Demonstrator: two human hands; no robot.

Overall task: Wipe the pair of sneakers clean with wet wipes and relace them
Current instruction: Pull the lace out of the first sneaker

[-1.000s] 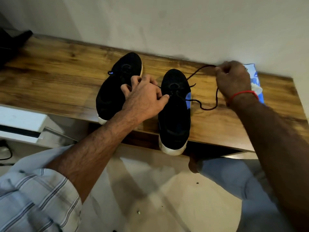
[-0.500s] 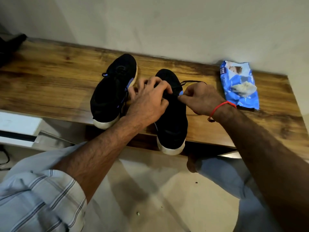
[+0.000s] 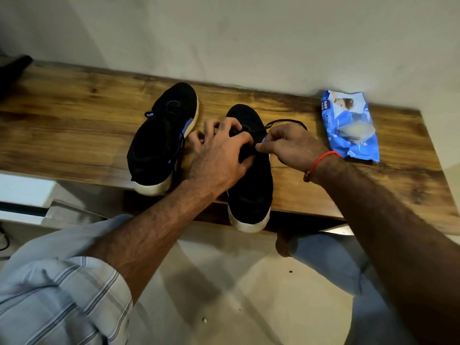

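The right sneaker (image 3: 249, 175) sits on the wooden worktop (image 3: 74, 125) and is getting its black lace (image 3: 286, 122) put in. The left hand (image 3: 219, 158) grips the shoe's top while the right hand (image 3: 291, 145) pinches the lace. I think the lace tip must go through the next hole.

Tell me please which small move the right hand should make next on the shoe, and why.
Probably draw the thin black lace taut through the eyelet: the right hand pinches it at the right black sneaker, the left hand steadies the shoe, and a slack loop lies behind.
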